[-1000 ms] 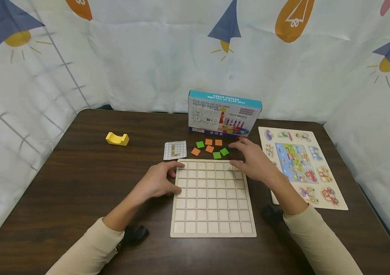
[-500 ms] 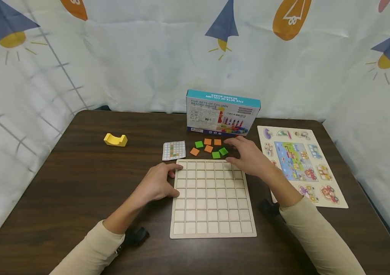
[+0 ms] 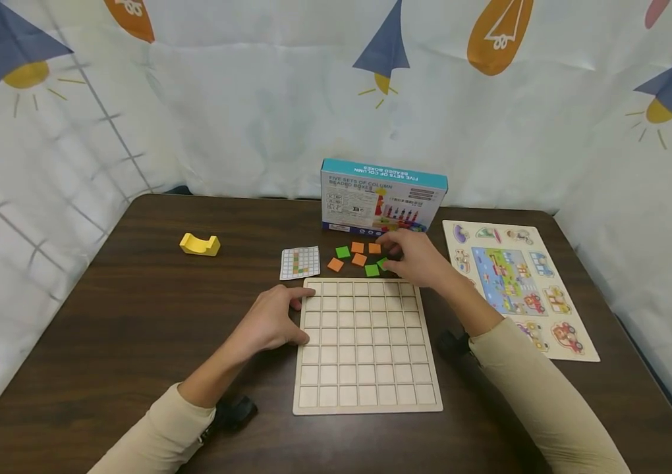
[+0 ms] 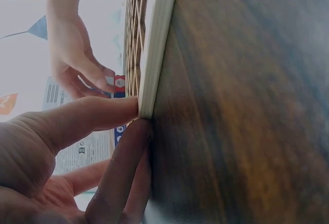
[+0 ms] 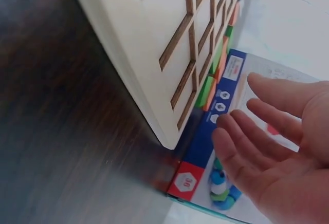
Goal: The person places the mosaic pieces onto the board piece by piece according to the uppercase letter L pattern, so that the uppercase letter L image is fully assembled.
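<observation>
Behind 1 grid-board (image 3: 367, 345) | 4 orange squares (image 3: 335, 264), 3 greens (image 3: 343, 252) | right fingers (image 5: 275, 91) parted, empty (left fingers (image 4: 121, 165) parted, touching grid-board)

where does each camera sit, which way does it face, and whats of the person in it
Head: on the head, facing forward and down at the table, board, tiles and box; left hand, right hand and sleeves show.
Left wrist: facing along the board toward the box, sideways; left hand close, right hand beyond.
Right wrist: facing past the board's corner at tiles and box, sideways; only the right hand shows.
Both wrist views share board, box and right hand.
</observation>
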`<state>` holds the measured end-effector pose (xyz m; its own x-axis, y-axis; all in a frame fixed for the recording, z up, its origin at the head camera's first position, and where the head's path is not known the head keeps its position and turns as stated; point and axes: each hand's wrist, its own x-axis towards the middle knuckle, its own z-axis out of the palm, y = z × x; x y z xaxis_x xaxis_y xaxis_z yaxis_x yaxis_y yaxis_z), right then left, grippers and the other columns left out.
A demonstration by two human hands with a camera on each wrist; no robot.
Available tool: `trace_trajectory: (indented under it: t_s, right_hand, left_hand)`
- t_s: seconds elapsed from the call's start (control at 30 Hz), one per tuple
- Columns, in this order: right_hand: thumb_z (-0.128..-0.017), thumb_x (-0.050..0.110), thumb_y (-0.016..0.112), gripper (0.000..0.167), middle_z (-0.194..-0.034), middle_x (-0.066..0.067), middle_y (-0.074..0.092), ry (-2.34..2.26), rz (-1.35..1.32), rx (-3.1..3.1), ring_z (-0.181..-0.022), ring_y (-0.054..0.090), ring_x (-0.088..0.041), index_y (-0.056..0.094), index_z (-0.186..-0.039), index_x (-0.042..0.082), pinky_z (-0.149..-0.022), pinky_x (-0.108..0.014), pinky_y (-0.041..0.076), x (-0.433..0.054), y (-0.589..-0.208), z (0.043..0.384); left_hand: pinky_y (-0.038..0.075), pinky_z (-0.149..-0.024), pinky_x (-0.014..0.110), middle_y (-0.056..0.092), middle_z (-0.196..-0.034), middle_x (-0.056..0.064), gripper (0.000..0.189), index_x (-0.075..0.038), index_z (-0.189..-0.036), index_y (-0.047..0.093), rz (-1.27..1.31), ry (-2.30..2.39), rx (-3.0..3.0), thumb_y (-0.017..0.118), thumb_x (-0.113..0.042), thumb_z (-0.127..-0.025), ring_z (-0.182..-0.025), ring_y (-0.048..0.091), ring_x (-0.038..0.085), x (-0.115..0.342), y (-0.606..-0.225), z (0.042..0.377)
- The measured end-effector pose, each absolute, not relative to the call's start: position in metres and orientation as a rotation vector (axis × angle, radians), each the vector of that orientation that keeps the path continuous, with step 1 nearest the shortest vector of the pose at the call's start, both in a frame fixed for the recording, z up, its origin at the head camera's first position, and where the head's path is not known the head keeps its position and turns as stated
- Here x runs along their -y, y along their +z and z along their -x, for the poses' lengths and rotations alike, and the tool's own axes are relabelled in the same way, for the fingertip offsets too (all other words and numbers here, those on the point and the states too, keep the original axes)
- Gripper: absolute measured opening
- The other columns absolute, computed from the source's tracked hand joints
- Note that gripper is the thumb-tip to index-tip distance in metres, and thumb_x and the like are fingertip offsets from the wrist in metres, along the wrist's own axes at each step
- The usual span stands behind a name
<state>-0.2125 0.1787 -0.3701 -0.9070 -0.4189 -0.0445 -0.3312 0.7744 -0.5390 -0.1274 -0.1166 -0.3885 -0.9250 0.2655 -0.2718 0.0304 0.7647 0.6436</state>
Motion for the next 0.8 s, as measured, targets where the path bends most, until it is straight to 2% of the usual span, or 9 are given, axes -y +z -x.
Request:
trace_trajectory:
  t_s: [0.37,0.8]
  right_hand:
    - [-0.096,0.006,0.071,0.032,-0.124,-0.016,0.071,-0.874,0.486,-2.834,-0.106,0.068,-0.03,0.07,-0.127,0.001,-0.091,-0.044,0.057,-0.165,-0.385,0.232]
    - [-0.094,0.001,0.07,0.028,-0.12,-0.016,0.072,-0.766,0.453,-2.865,-0.097,0.067,-0.027,0.072,-0.122,-0.001,-0.086,-0.039,0.058,-0.154,-0.387,0.242]
  left_hand:
    - [0.045,-0.069,0.032,0.062,-0.107,0.01,0.082,-0.012,-0.138,0.068,-0.217,0.959,-2.607,0.092,-0.002,-0.06,-0.093,0.052,0.026,0.116,-0.392,0.129]
    - [0.046,-0.075,0.035,0.063,-0.111,0.012,0.081,-0.015,-0.138,0.066,-0.179,0.98,-2.603,0.092,-0.003,-0.063,-0.101,0.054,0.029,0.117,-0.392,0.126]
